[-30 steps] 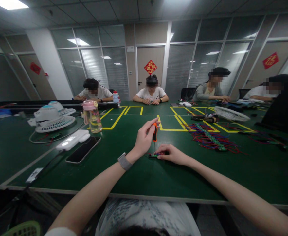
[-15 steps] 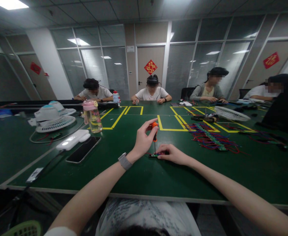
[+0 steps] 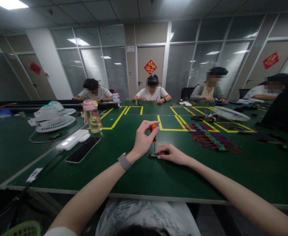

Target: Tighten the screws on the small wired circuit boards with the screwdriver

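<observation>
My left hand [image 3: 144, 137] is closed around the handle of an orange and black screwdriver [image 3: 154, 140], which stands nearly upright. The thin shaft reaches down to a small green circuit board [image 3: 153, 156] on the table. With its fingers bent, my right hand [image 3: 172, 154] grips the right end of that board and holds it against the tabletop. Red and blue wires show by the right fingertips, partly hidden by them. Too small to make out is the spot where the screwdriver tip meets the board.
On the green table [image 3: 134, 180], a phone [image 3: 83, 150], a white device [image 3: 72, 139], a drink bottle [image 3: 92, 116] and fans [image 3: 54, 119] stand left. A row of wired circuit boards [image 3: 210, 137] and a round white grille [image 3: 232, 113] lie right. Several people sit opposite.
My left hand has shifted slightly on the screwdriver handle, its index finger a little lower. My right hand and the board stay put. Across the table, a person's hands have moved.
</observation>
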`<state>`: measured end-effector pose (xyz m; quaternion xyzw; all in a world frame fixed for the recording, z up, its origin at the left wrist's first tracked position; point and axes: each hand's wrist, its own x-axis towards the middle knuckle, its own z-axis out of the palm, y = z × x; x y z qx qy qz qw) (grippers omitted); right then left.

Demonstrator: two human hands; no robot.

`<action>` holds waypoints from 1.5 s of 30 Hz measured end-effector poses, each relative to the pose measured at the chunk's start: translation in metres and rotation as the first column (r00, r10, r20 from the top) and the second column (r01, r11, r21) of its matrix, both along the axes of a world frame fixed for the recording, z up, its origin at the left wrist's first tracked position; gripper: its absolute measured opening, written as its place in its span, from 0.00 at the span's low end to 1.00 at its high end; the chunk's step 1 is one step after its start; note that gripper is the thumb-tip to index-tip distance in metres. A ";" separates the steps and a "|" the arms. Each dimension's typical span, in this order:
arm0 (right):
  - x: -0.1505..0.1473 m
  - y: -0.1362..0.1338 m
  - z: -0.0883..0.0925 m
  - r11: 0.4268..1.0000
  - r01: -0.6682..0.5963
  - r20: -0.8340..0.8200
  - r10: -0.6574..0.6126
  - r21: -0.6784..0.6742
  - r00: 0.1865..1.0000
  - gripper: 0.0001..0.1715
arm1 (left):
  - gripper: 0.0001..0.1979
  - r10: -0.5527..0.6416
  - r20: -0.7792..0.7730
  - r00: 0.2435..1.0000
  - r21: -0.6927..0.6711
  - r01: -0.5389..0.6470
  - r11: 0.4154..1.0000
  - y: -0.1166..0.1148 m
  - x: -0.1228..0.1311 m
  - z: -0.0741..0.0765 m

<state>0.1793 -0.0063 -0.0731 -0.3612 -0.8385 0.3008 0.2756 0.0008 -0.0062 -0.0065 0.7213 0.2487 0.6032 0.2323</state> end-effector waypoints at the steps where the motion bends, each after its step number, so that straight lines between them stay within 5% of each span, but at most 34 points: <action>1: 0.000 0.000 0.000 1.000 -0.001 -0.003 0.001 -0.003 1.000 0.15 | 0.12 0.020 -0.011 1.000 0.010 -0.020 1.000 0.000 0.000 0.000; 8: -0.001 -0.001 0.002 1.000 -0.002 -0.006 0.002 -0.012 1.000 0.15 | 0.16 -0.108 0.025 0.994 -0.036 0.109 0.993 0.001 0.000 0.000; 14: -0.001 0.000 0.000 1.000 -0.007 -0.012 0.007 -0.006 1.000 0.14 | 0.12 0.025 -0.022 0.999 0.019 -0.024 1.000 0.000 -0.001 0.001; 20: -0.001 -0.001 0.002 1.000 0.000 -0.008 0.000 -0.017 1.000 0.14 | 0.17 -0.131 0.024 0.991 -0.069 0.133 0.989 -0.001 0.000 0.001; 27: -0.001 0.000 0.000 1.000 -0.006 -0.008 0.006 -0.005 1.000 0.14 | 0.11 0.040 -0.026 0.999 0.030 -0.039 0.999 0.000 -0.001 0.001; 33: -0.001 0.000 0.000 1.000 0.000 -0.016 0.000 -0.012 1.000 0.14 | 0.16 -0.145 0.030 0.989 -0.049 0.146 0.988 0.002 0.001 -0.001; 39: 0.000 0.000 -0.001 1.000 -0.003 -0.020 0.002 -0.019 1.000 0.15 | 0.11 0.029 -0.031 0.999 0.025 -0.028 0.999 0.000 -0.001 0.002; 45: 0.000 0.000 -0.001 1.000 0.006 -0.022 -0.006 -0.014 1.000 0.15 | 0.16 -0.113 -0.011 0.994 -0.012 0.113 0.994 0.000 0.000 0.002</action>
